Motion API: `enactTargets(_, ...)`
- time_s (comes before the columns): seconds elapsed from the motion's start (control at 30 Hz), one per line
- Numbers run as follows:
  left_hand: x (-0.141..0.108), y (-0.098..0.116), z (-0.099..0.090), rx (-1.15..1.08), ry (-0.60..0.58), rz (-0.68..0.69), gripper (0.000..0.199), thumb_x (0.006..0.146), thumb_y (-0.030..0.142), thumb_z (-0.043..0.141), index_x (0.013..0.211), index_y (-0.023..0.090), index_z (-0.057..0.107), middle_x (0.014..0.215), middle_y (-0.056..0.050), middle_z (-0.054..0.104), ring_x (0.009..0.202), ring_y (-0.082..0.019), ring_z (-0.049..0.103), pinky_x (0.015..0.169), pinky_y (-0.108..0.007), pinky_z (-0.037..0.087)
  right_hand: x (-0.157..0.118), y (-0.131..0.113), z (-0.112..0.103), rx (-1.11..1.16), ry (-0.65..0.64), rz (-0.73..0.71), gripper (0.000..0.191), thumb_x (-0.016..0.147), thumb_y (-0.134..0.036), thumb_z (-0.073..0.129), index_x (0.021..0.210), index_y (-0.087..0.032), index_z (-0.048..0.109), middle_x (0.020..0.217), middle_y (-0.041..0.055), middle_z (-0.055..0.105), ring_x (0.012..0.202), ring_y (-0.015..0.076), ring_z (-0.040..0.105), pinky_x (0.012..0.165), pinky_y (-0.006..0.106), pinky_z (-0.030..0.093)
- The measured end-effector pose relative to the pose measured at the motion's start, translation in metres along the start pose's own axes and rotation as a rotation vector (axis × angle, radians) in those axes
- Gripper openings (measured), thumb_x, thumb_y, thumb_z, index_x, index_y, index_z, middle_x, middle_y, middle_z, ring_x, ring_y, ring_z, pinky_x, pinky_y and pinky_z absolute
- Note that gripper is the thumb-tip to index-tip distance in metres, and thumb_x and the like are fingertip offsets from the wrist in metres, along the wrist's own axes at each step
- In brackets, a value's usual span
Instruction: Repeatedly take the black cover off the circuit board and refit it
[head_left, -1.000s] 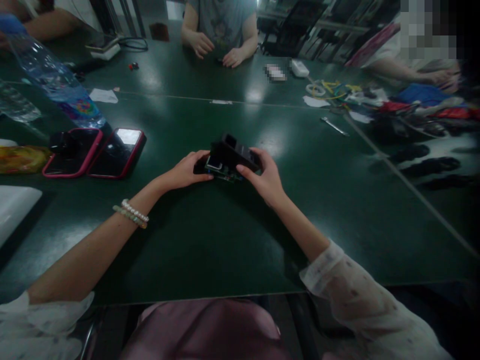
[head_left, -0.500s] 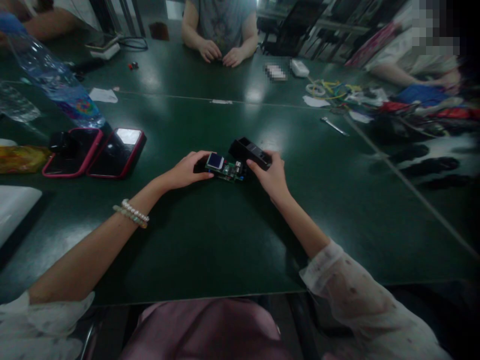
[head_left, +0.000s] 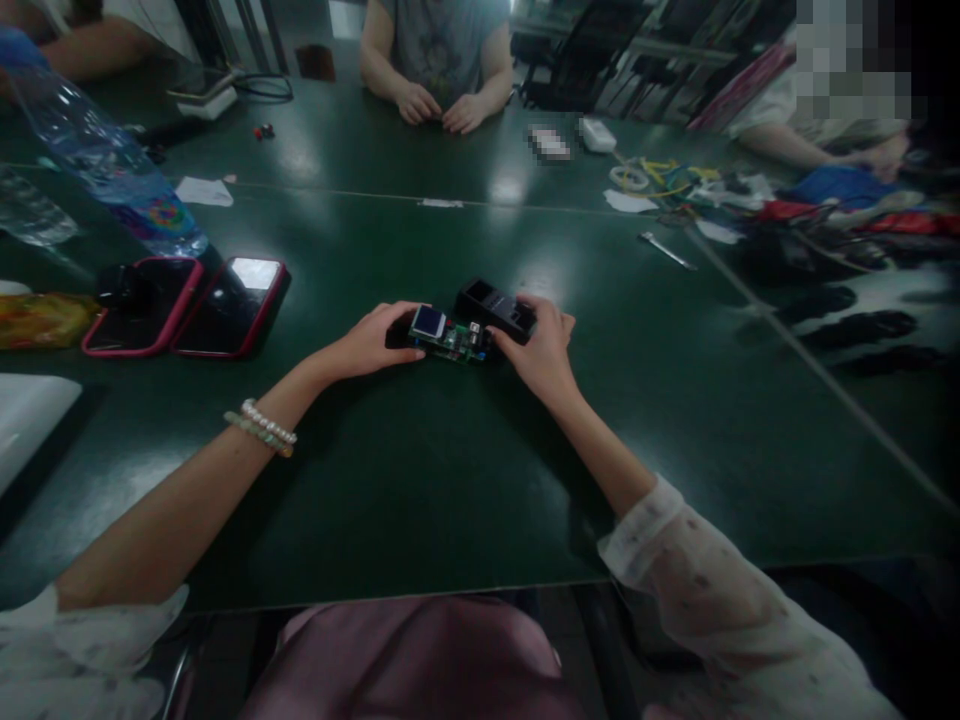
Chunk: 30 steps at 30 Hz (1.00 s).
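A small green circuit board (head_left: 459, 338) with a little screen lies in a black part near the middle of the dark green table (head_left: 450, 480). Its left end is between the thumb and fingers of my left hand (head_left: 375, 340), closed on it. Just behind and to the right is a black plastic casing (head_left: 491, 303) with a square window, its face up. My right hand (head_left: 544, 345) is closed round the casing's right end, the thumb near the board's right end. What lies under my right fingers is hidden.
Two phones in pink-red cases (head_left: 232, 305) (head_left: 176, 305) and a tilted plastic bottle (head_left: 142, 190) are at left. A silver tool (head_left: 667, 250) and tangled cables (head_left: 667, 180) lie at right. Across the table, a person's hands (head_left: 442, 108) rest near the edge.
The black casing has turned from a tilted pose to a flatter one, its windowed face now more upward. My right hand has shifted slightly with it. My left hand and the board have barely moved.
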<state>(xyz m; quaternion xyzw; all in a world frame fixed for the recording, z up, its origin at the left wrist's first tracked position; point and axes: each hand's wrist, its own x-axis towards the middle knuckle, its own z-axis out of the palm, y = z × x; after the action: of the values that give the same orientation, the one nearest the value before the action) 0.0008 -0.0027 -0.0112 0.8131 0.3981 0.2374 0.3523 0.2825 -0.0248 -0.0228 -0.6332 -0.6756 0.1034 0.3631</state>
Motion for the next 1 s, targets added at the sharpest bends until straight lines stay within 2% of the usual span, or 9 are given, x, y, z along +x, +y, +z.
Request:
enactTargets(0.3, 0.0, -0.002, 0.0, 0.011, -0.004, 0.008, 0.068, 0.083, 0.039, 0.071, 0.144, 0.025, 0.046, 0.14, -0.011, 0.052, 0.127, -0.031, 0.051, 0.107, -0.049, 0.041, 0.002, 0.003, 0.004, -0.021, -0.023, 0.01, 0.052, 0.077, -0.039, 0.069, 0.125, -0.024, 0.055, 0.121, 0.0136, 0.061, 0.118, 0.0395, 0.045, 0.096, 0.059, 0.04)
enactTargets(0.5, 0.0, 0.001, 0.0, 0.021, 0.004, 0.004, 0.065, 0.082, 0.038, 0.07, 0.142, 0.025, 0.047, 0.139, -0.011, 0.054, 0.126, -0.031, 0.051, 0.106, -0.049, 0.042, 0.002, 0.003, 0.003, 0.047, 0.051, 0.012, 0.057, 0.083, -0.057, 0.065, 0.126, -0.022, 0.053, 0.119, 0.0133, 0.061, 0.115, 0.0364, 0.048, 0.097, 0.057, 0.043)
enactTargets(0.67, 0.0, 0.0, 0.0, 0.013, 0.002, -0.004, 0.066, 0.082, 0.038, 0.07, 0.143, 0.024, 0.046, 0.14, -0.011, 0.053, 0.125, -0.031, 0.052, 0.105, -0.049, 0.043, -0.001, -0.012, -0.004, 0.129, 0.08, -0.066, 0.063, 0.086, -0.067, 0.058, 0.132, -0.024, 0.051, 0.125, 0.0124, 0.058, 0.119, 0.0337, 0.05, 0.102, 0.054, 0.042)
enactTargets(0.87, 0.001, -0.003, 0.002, 0.01, 0.022, 0.014, 0.066, 0.082, 0.039, 0.072, 0.14, 0.021, 0.048, 0.136, -0.013, 0.055, 0.124, -0.032, 0.053, 0.105, -0.051, 0.043, -0.01, -0.032, -0.011, 0.19, -0.063, -0.159, 0.062, 0.087, -0.065, 0.057, 0.136, -0.029, 0.049, 0.132, 0.0108, 0.055, 0.125, 0.0329, 0.048, 0.106, 0.053, 0.041)
enactTargets(1.0, 0.001, -0.007, 0.003, 0.0, 0.045, -0.035, 0.068, 0.08, 0.042, 0.075, 0.139, 0.021, 0.049, 0.135, -0.014, 0.055, 0.122, -0.032, 0.055, 0.104, -0.052, 0.045, -0.013, -0.037, -0.011, 0.232, -0.155, -0.223, 0.06, 0.086, -0.062, 0.061, 0.137, -0.031, 0.05, 0.133, 0.009, 0.057, 0.125, 0.0317, 0.048, 0.108, 0.052, 0.04)
